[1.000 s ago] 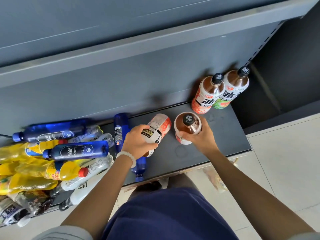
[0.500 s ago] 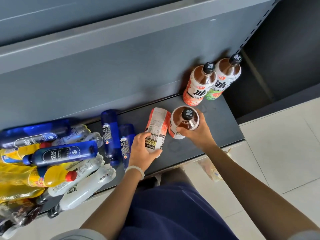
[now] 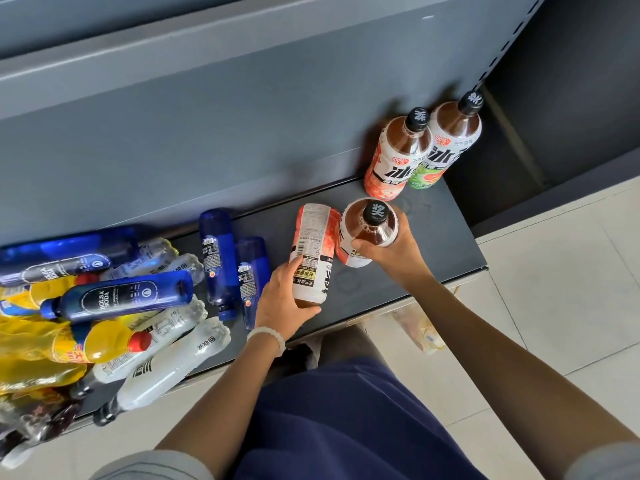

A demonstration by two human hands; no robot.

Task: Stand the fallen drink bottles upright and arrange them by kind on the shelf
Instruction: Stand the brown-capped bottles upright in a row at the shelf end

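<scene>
Gripping a lying tea bottle (image 3: pixel 313 254) in left hand (image 3: pixel 282 303), right hand (image 3: pixel 391 245) grips upright tea bottle (image 3: pixel 367 233) on shelf (image 3: pixel 433 244); two more tea bottles (image 3: pixel 398 157) standing at back right, fallen bottles (image 3: pixel 114 296) piled left.

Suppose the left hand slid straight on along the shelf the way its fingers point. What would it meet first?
Probably the upright tea bottle gripped by the right hand; the left hand already holds a lying tea bottle touching it. Depth is uncertain.

Two upright tea bottles (image 3: pixel 420 152) stand side by side at the shelf's (image 3: pixel 446 244) far right. Nearer, an upright tea bottle (image 3: pixel 367 233) touches a lying one (image 3: pixel 313 252) on its left. Fallen bottles (image 3: pixel 114 306) pile at the left.
</scene>
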